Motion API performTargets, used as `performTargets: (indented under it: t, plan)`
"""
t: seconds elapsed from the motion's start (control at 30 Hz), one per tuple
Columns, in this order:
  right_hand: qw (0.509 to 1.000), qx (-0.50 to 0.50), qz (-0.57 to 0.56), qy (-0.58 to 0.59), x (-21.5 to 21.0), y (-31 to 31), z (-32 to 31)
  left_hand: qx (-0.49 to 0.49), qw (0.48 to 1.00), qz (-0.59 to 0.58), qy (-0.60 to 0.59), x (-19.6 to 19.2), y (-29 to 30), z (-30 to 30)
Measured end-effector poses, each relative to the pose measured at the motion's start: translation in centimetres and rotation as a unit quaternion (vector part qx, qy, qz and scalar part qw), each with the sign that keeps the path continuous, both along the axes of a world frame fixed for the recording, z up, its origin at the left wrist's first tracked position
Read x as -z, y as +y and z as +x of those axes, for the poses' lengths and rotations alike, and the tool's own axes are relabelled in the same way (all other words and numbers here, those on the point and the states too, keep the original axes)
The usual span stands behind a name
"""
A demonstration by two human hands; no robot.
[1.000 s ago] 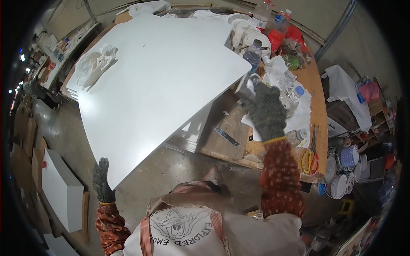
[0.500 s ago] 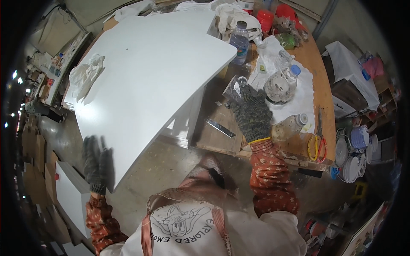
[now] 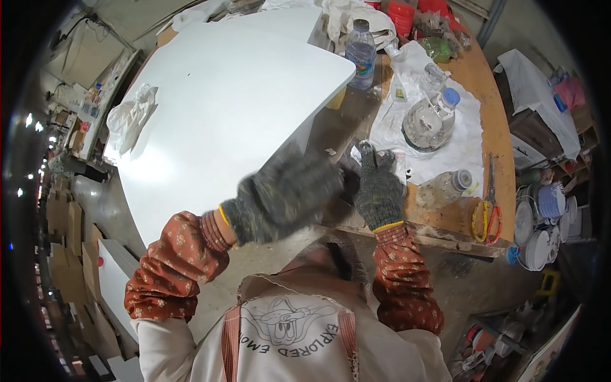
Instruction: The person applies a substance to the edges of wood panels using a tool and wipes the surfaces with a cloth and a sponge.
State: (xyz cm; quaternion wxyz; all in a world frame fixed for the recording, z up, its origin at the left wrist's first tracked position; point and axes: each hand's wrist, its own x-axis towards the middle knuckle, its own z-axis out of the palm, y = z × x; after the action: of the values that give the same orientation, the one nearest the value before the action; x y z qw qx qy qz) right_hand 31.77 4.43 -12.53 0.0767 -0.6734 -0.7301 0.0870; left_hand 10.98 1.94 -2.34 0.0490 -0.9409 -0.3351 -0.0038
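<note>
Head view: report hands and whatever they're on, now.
Right hand flat, fingers spread, on a clear packet at the workbench edge. Left hand blurred, beside it, grip unreadable. Jar and scissors lie to the right.

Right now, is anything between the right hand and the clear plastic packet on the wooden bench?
Nothing visible. The right hand already lies flat on the clear packet at the wooden bench front edge. The left hand, blurred, hovers beside it over the white panel edge, not across the packet.
</note>
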Motion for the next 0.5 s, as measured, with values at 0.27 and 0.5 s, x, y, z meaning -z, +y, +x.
performTargets:
  t: [0.27, 0.5]
  plan:
    - [0.997, 0.015, -0.016, 0.071, -0.3, -1.9, 1.5, 0.110, 0.969, 0.108, -0.191, -0.4, 4.6, -3.3]
    - [0.994, -0.002, -0.051, 0.100, -0.9, -2.7, 2.6, -0.169, 0.892, 0.013, -0.418, 2.0, 7.9, -9.2]
